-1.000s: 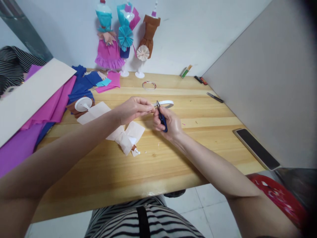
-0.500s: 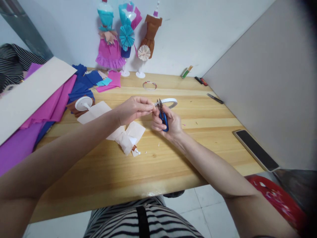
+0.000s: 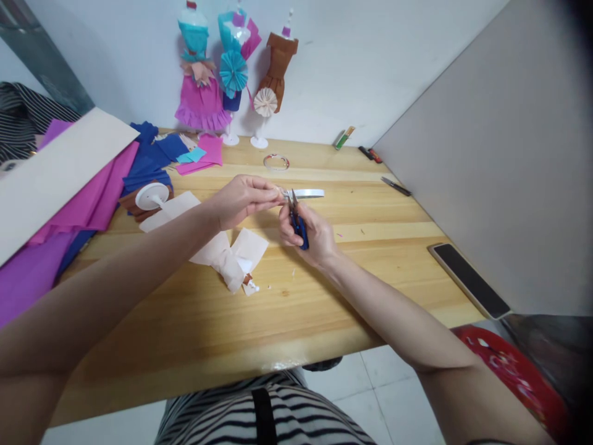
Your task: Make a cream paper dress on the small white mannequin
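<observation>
My left hand (image 3: 248, 199) is closed in a pinch at the end of a roll of white tape (image 3: 311, 193), whose band now shows almost edge-on behind the blades. My right hand (image 3: 312, 232) grips blue-handled thread snips (image 3: 299, 225), blades pointing up, tips beside the left fingertips and the tape. Whether the blades touch the tape I cannot tell. Below my left forearm lies a small dress form wrapped in pale pink crepe paper (image 3: 225, 262); its white round base (image 3: 152, 196) points left, and my forearm covers part of it.
Dressed miniature forms (image 3: 275, 68) stand along the wall. Coloured crepe paper (image 3: 99, 198) and a cream board (image 3: 69, 179) fill the left side. A thin tape ring (image 3: 277, 162), a craft knife (image 3: 396, 186) and a phone (image 3: 470, 280) lie on the table. A partition (image 3: 486, 154) bounds the right.
The tape roll has turned from an open ring to nearly edge-on. My right hand and the snips have shifted slightly down relative to my left fingertips. The whole view has moved a little.
</observation>
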Demonstrator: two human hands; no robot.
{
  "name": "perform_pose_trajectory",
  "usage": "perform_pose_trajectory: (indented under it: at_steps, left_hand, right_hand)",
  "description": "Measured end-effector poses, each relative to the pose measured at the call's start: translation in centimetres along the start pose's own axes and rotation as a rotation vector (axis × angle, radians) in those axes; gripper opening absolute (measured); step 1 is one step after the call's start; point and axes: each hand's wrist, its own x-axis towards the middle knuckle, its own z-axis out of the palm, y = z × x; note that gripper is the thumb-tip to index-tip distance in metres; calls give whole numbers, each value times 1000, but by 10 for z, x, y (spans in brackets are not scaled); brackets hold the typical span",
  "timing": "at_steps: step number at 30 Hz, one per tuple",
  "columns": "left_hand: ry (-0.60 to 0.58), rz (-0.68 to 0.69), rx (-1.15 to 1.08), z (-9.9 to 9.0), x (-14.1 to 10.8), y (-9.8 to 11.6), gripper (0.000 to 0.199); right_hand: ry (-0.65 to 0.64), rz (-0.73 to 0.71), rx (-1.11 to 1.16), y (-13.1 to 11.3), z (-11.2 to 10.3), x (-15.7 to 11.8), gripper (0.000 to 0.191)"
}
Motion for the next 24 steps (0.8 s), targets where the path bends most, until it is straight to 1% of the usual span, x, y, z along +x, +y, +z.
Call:
perform_pose_trajectory:
  at_steps: [2, 4, 7, 9, 11, 13, 15, 17, 20, 24]
  left_hand:
    - [3, -7, -6, 0, 0, 1, 5]
    - [6, -12, -10, -1, -1, 1, 5]
    - [22, 23, -40, -4, 0, 3, 5]
    - [33, 56, -56, -7, 0, 5, 6]
    - [40, 51, -49, -11, 1, 6, 6]
    - [45, 18, -33, -12, 1, 7, 6]
    - [43, 1, -32, -11, 1, 6, 7]
    - [30, 9, -43, -8, 1, 5, 8]
    - [12, 24, -59, -2, 3, 1, 9]
    - [1, 25, -67, 3, 6, -3, 8]
  right_hand:
    - [14, -34, -55, 2, 0, -2, 35]
    - [55, -85, -139, 5, -1, -4, 36]
    - [122, -114, -302, 7, -5, -9, 37]
    - [136, -123, -456, 4, -9, -13, 38]
    - [131, -193, -722, -3, -14, -18, 37]
    - [146, -299, -1084, -12, -19, -21, 33]
    - [227, -363, -1404, -22, -21, -22, 29]
    - [317, -381, -1620, -29, -20, -20, 27]
    - [405, -367, -1794, -31, -16, -13, 30]
    - [467, -340, -1890, -27, -12, -2, 32]
